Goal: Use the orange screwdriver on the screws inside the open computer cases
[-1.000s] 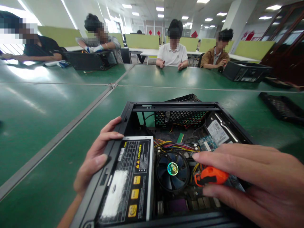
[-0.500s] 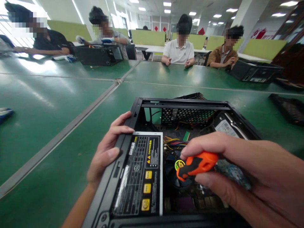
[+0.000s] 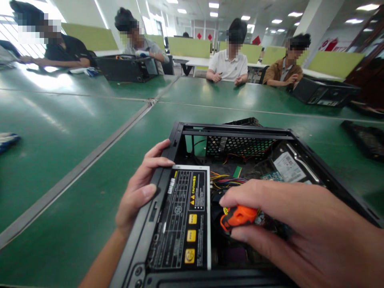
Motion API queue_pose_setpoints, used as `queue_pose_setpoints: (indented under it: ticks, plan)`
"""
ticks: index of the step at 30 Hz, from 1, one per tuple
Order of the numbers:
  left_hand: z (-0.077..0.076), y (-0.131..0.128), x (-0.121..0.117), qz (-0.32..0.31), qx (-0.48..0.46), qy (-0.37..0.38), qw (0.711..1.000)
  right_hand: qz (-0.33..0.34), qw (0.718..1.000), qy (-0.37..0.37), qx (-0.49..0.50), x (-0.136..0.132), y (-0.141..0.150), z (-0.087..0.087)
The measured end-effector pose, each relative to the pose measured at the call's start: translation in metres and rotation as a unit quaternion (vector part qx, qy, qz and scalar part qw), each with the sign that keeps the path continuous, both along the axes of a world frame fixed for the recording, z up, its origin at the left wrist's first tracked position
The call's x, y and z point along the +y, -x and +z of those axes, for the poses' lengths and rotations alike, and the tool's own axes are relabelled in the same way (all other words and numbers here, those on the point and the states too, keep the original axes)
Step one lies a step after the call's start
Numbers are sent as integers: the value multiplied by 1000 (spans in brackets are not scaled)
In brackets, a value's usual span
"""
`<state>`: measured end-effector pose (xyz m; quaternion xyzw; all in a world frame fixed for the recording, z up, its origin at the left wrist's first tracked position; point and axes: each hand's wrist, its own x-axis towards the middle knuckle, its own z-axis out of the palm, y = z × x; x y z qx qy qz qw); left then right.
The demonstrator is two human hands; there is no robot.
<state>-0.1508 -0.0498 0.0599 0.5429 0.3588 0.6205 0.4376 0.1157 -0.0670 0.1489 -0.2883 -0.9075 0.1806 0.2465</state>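
An open black computer case (image 3: 139,236) lies before me on the table. My left hand (image 3: 136,192) is closed around its left edge, thumb on top and fingers over the far side. Between the thumb and fingers of my right hand (image 3: 303,224) is a screwdriver (image 3: 241,217) with an orange and black handle, its shaft hidden from view. The handle is over the inside of the case, just right of the power supply (image 3: 177,224) with its black label. Under the handle, the round cooling fan (image 3: 216,198) is mostly covered.
Coloured cables (image 3: 226,181), a green circuit stick (image 3: 238,172) and a hard drive (image 3: 289,165) are inside the case. A black panel (image 3: 364,140) lies to the right, a glove (image 3: 8,142) at far left. People sit across the green table (image 3: 75,160), two behind other cases.
My right hand has shifted left and slightly down with the screwdriver, closer to the power supply. My left hand keeps its hold on the case edge. The view has moved a little.
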Motion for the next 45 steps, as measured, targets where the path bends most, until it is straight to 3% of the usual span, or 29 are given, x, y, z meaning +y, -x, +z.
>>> queue_pose_setpoints:
  ticks: [3,16,23,32,45]
  plan:
    - [-1,1,1,1,11,-9,1000,11,1000,-28,-10,1,0,3]
    - [-1,3,1,17,20,-1,1000,12,999,41,-34,0,1,10]
    - [-4,4,2,8,19,-6,1000,-120,990,-67,1,28,2,33]
    - [0,5,1,11,54,-11,998,-89,994,-43,-43,41,13,9]
    - [-6,8,4,3,59,-32,998,-79,994,-52,-45,45,11,3]
